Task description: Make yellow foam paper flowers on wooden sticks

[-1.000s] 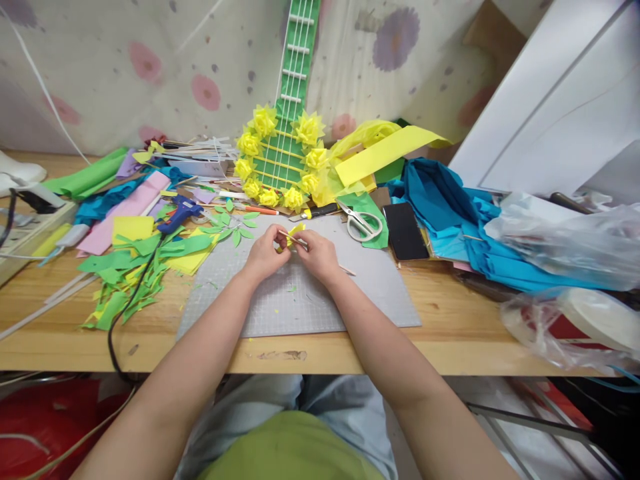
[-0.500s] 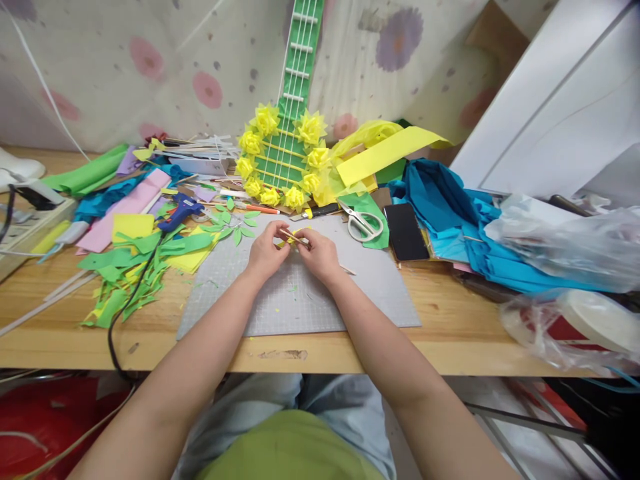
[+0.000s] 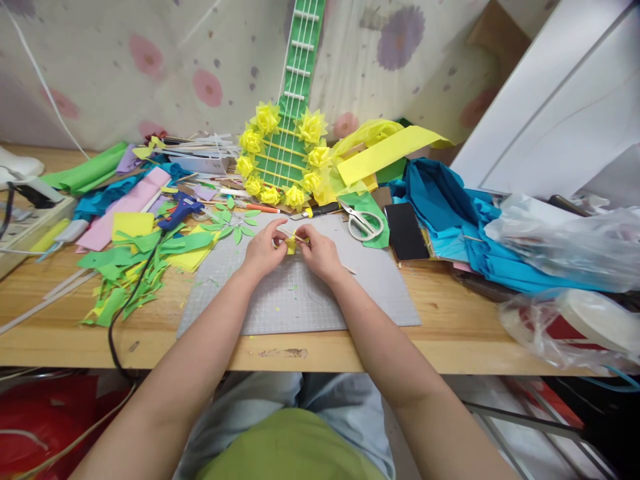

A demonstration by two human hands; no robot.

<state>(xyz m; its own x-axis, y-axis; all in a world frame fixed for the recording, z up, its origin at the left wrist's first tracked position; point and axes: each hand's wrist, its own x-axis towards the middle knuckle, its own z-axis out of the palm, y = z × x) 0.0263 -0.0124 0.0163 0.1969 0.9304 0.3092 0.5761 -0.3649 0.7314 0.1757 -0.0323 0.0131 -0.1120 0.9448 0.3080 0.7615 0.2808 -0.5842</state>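
Over the grey cutting mat (image 3: 300,300), my two hands meet close together. My right hand (image 3: 320,253) pinches a thin stick (image 3: 289,233) that points up and left toward my other hand. A small piece of yellow paper (image 3: 291,246) sits between the hands, against the stick. The fingers of my left hand (image 3: 263,252) are curled and closed on the yellow piece's left edge. How the paper is fixed to the stick is too small to make out. Behind them stands a green guitar-shaped craft (image 3: 289,157) ringed with yellow paper flowers.
Scissors (image 3: 365,225), a utility knife (image 3: 320,211) and a black phone (image 3: 406,231) lie to the right. On the left are a blue glue gun (image 3: 181,210), its black cord and green paper scraps (image 3: 117,293). Blue crepe paper (image 3: 440,193) is heaped farther right.
My left hand has shifted slightly left and its fingers have opened out a little. More of the yellow paper and the stick now shows between the hands.
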